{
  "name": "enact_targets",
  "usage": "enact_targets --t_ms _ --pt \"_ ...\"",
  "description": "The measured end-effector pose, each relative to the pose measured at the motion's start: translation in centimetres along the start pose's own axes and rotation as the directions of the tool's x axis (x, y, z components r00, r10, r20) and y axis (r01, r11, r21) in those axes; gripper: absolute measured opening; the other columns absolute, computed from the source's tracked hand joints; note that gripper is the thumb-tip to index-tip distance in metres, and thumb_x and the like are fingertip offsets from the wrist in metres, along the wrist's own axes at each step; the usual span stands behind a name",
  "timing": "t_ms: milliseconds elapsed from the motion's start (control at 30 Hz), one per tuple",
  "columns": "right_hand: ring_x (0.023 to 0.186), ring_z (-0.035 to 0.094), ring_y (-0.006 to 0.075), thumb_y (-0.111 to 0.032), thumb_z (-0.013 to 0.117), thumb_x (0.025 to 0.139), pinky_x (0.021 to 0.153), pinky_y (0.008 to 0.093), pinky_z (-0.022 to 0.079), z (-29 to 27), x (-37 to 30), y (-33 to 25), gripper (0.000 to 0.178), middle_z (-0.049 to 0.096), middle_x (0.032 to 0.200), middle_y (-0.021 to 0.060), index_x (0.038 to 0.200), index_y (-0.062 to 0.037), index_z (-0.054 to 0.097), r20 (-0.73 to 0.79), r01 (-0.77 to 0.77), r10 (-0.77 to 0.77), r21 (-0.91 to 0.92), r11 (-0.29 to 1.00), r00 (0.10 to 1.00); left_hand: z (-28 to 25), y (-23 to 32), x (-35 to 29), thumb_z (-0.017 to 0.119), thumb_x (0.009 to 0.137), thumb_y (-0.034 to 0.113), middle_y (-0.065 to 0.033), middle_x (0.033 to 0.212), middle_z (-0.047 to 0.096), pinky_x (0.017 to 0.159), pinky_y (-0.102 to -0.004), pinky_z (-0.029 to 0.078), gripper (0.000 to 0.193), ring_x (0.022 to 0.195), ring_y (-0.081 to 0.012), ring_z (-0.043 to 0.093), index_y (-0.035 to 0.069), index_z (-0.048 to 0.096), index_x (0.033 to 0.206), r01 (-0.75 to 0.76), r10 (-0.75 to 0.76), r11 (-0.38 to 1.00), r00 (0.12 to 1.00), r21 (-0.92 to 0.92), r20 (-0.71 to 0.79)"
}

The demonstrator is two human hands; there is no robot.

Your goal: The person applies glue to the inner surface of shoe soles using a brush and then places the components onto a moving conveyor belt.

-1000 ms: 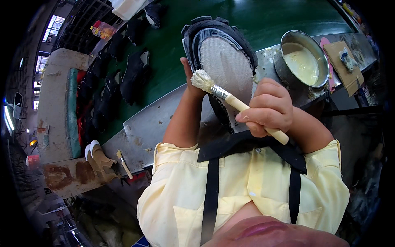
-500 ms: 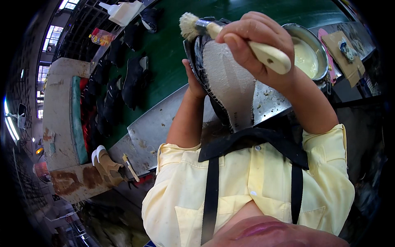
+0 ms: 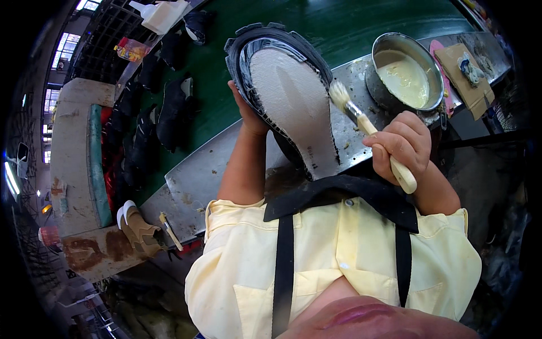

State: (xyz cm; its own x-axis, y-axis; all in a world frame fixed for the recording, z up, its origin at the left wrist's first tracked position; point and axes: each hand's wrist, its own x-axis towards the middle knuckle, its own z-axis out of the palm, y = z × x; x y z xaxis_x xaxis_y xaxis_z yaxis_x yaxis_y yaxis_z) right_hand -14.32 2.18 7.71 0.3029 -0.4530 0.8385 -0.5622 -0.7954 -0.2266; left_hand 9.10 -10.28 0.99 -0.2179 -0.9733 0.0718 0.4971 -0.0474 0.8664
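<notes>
My left hand (image 3: 249, 112) grips a dark shoe (image 3: 291, 96) at its left side, most of its fingers hidden behind it. The shoe's underside faces up: a pale woven insole board, stitched round its edge, inside a black rim with whitish wet smears at the toe end. My right hand (image 3: 404, 146) is closed round the wooden handle of a paintbrush (image 3: 367, 125). The brush's cream bristles are at the shoe's right edge; whether they touch it I cannot tell. Beyond that hand stands a metal pot (image 3: 377, 93) of creamy, pale yellow liquid.
Several black shoes (image 3: 172, 116) stand on the green conveyor belt (image 3: 226, 147) at left. A second brush (image 3: 170, 233) and tan boots (image 3: 138, 229) lie at the lower left. Cardboard (image 3: 460, 73) with a crumpled rag is right of the pot. A metal ledge (image 3: 195, 181) borders the belt.
My right hand has brought the brush down from the toe end to the shoe's right edge. More of the shoe's toe and of the pot now shows. My left hand keeps its hold.
</notes>
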Motion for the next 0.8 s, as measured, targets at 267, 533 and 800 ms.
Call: enact_targets --t_ms 267,533,800 --pt "0.053 0.048 0.016 -0.004 0.057 0.082 0.049 0.0265 0.037 0.0 0.8 0.7 0.005 0.058 0.069 0.0049 0.084 -0.0012 0.06 -0.121 -0.106 0.126 0.156 0.982 0.985 -0.5 0.2 -0.5 0.021 0.068 0.087 -0.0129 0.138 0.037 0.103 -0.0433 0.031 0.107 0.126 -0.0285 0.036 0.007 0.03 0.138 -0.067 0.062 0.993 0.997 0.098 0.054" --pt "0.053 0.046 0.0168 -0.002 0.057 0.081 0.048 0.0274 0.036 1.3 1.5 1.1 0.005 0.056 0.066 0.0062 0.081 0.0003 0.061 -0.084 -0.154 0.178 0.242 0.958 0.98 -0.7 0.5 -0.6 0.027 0.061 0.09 -0.0133 0.139 0.036 0.103 -0.0422 0.031 0.116 0.126 -0.0263 0.036 0.002 0.027 0.138 -0.118 0.086 0.985 0.967 0.123 0.241" --pt "0.06 0.046 0.0136 -0.013 0.053 0.088 0.055 0.0253 0.036 -0.4 -0.1 1.0 0.016 0.053 0.069 0.006 0.087 0.0007 0.059 -0.147 -0.285 0.346 0.326 0.901 0.927 -1.2 0.6 -0.3 0.066 0.058 0.072 -0.0105 0.119 0.054 0.092 -0.034 0.041 0.105 0.109 -0.0201 0.051 -0.004 0.042 0.126 -0.183 0.095 0.961 0.921 0.207 0.377"
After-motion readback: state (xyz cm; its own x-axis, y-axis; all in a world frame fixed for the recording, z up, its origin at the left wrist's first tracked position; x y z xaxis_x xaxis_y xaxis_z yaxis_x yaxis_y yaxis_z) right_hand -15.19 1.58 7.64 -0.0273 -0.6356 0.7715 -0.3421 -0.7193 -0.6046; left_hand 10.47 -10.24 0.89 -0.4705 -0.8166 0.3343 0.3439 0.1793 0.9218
